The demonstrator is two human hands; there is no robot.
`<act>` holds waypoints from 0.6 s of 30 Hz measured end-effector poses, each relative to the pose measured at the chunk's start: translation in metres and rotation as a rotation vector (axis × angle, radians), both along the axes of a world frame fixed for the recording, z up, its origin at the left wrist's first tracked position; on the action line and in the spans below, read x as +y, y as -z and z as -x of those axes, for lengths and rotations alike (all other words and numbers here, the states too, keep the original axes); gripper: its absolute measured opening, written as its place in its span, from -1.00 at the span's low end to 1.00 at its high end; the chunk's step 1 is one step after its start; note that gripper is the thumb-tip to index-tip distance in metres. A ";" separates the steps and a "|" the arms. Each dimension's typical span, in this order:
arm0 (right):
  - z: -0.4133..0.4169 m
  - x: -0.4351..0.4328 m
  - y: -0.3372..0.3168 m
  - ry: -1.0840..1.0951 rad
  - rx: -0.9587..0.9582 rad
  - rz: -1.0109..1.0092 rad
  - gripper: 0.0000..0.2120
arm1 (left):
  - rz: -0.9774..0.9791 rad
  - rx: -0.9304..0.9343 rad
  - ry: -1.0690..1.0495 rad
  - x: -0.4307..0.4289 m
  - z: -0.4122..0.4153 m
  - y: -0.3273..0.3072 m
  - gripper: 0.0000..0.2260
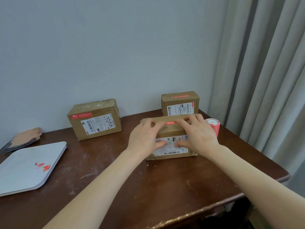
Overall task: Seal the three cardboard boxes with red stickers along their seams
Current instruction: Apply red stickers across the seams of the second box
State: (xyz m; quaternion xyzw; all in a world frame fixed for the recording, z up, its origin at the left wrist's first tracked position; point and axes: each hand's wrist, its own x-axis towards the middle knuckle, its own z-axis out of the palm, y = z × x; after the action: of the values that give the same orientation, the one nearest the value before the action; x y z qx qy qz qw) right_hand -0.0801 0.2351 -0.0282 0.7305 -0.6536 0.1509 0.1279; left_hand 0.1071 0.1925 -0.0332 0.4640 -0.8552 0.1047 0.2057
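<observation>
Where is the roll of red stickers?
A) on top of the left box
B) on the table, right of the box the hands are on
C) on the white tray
B: the sticker roll stands just right of the near box, partly behind the right hand.

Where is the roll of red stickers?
In the head view, the red-and-white sticker roll stands on the dark wooden table, far right, just beyond the right hand.
</observation>
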 end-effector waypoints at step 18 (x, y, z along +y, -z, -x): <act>0.000 0.000 -0.002 0.110 -0.044 0.023 -0.28 | -0.038 0.029 -0.051 -0.003 0.001 -0.003 -0.42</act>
State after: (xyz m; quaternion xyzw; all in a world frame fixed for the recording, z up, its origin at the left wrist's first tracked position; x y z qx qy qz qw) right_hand -0.0796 0.2351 -0.0257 0.6885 -0.6936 0.1673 0.1300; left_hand 0.1061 0.1897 -0.0300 0.4910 -0.8418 0.0869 0.2065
